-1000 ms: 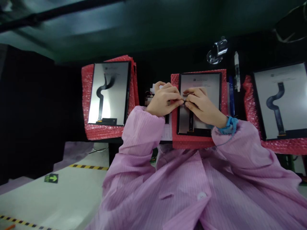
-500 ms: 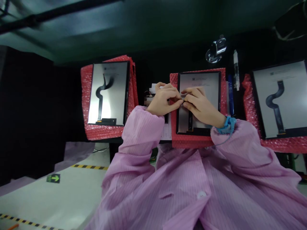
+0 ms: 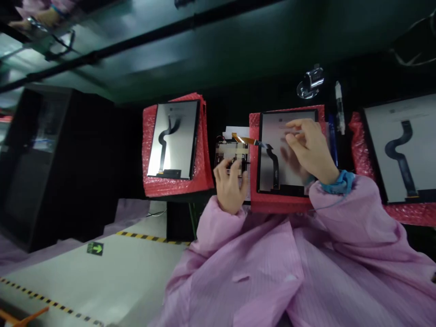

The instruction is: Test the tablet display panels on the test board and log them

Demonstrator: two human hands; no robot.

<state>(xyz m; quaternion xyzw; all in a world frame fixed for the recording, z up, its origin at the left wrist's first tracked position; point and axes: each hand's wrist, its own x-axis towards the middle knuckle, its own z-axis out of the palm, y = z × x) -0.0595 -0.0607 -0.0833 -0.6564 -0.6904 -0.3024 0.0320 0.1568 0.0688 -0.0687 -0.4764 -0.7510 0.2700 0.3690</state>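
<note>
A display panel [image 3: 288,181] lies back side up on red bubble wrap [image 3: 269,204] in front of me, its dark curved flex cable [image 3: 275,170] on its left part. From a small circuit-board fixture [image 3: 223,150] left of it, an orange ribbon [image 3: 243,139] reaches over the panel's left edge near the cable's tip; whether the two join I cannot tell. My left hand [image 3: 230,187] rests with spread fingers at the fixture's near side, holding nothing I can see. Over the panel's right half hovers my right hand [image 3: 311,147], thumb and forefinger apart and nothing visible between them.
Another panel [image 3: 184,136] lies on stacked red bubble wrap [image 3: 200,184] to the left, and a third [image 3: 384,136] at the right. Behind are a shiny metal object [image 3: 312,79], a white-capped pen [image 3: 339,109] and a blue pen [image 3: 333,141]. A dark cabinet [image 3: 81,168] stands far left.
My hands, together at the flex cable before, have parted: the left went left and down to the fixture, the right moved up and right. The orange ribbon now shows. The view has shifted left.
</note>
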